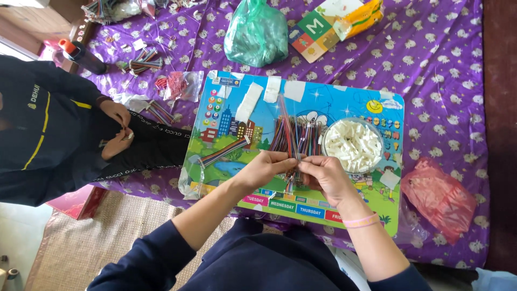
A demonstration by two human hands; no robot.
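Purple patterned cloth (441, 81) covered the whole work area, w/ a colourful cartoon board (226, 124) on it. Green plastic bag (256, 33) lay beyond the board. Clear bowl (353, 144) of white bits sat on the board's right. Left hand (262, 168) & right hand (322, 176) both pinched shut on the multicoloured wire bundle (295, 138) at board centre.
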